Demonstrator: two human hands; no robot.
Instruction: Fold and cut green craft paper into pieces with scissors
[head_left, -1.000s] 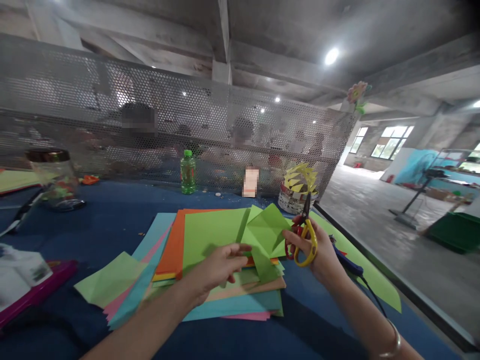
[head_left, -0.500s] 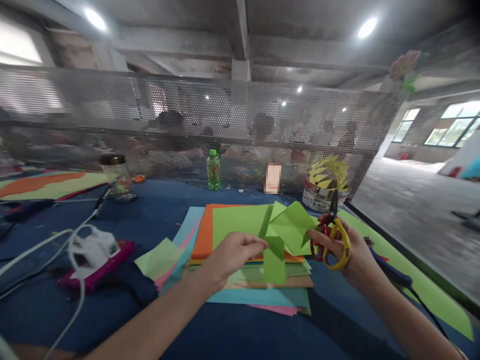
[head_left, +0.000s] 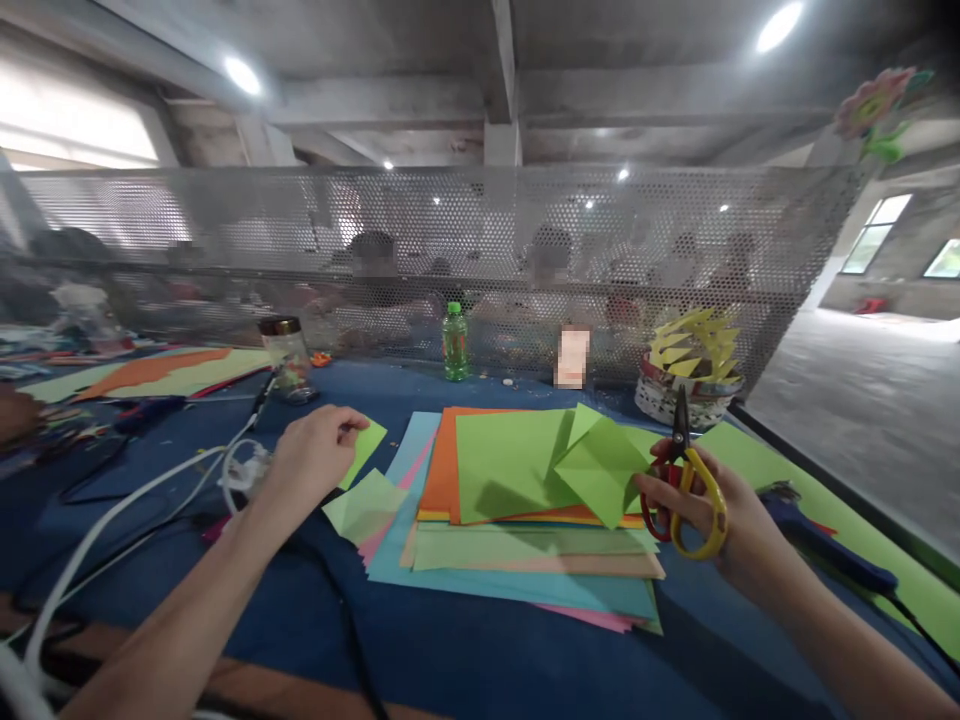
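Observation:
My left hand (head_left: 319, 455) pinches a small green paper piece (head_left: 367, 446) left of the stack, above the blue table. In my right hand (head_left: 697, 500) are scissors (head_left: 699, 500) with red and yellow handles, their dark blades pointing up. The same hand's fingers hold a larger green paper (head_left: 604, 468) over the stack. Under it lies a stack of coloured sheets, with a green sheet (head_left: 502, 450) on top and orange, blue and pink edges showing. A pale green piece (head_left: 369, 508) rests on the stack's left edge.
A jar (head_left: 287, 362), a green bottle (head_left: 454, 345) and a basket (head_left: 679, 398) with yellow paper spikes stand along the back. White cables (head_left: 112, 510) run at the left. A dark blue tool (head_left: 832, 545) lies at the right. People sit behind the perforated screen (head_left: 450, 230).
My left hand has moved left, away from the larger green paper, carrying the small green piece. The view has turned slightly left. My right hand still holds the scissors and paper.

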